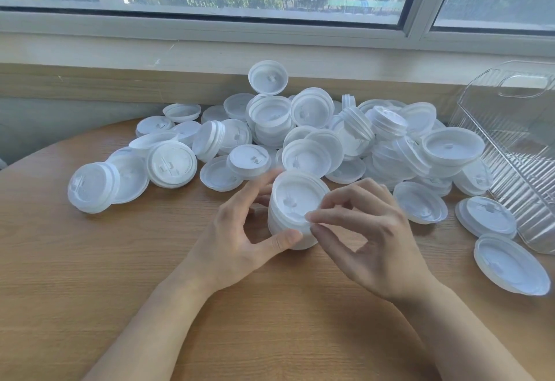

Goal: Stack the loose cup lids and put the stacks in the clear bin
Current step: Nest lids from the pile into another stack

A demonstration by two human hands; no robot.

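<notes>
A short stack of white cup lids (292, 200) stands on the round wooden table (90, 260) in front of me. My left hand (240, 236) grips the stack, thumb on its near side and fingers behind it. My right hand (369, 230) pinches the near rim of the top lid with thumb and forefinger. A big heap of loose white lids (330, 137) lies behind the stack, from left to right. The clear ribbed bin (516, 146) stands at the right edge, nothing visible inside it.
Single lids lie apart near the bin, one (510, 263) at the right front and one (486, 220) beside the bin's wall. A window sill (210, 50) and wall run behind the heap. Bare table stretches in front and to the left.
</notes>
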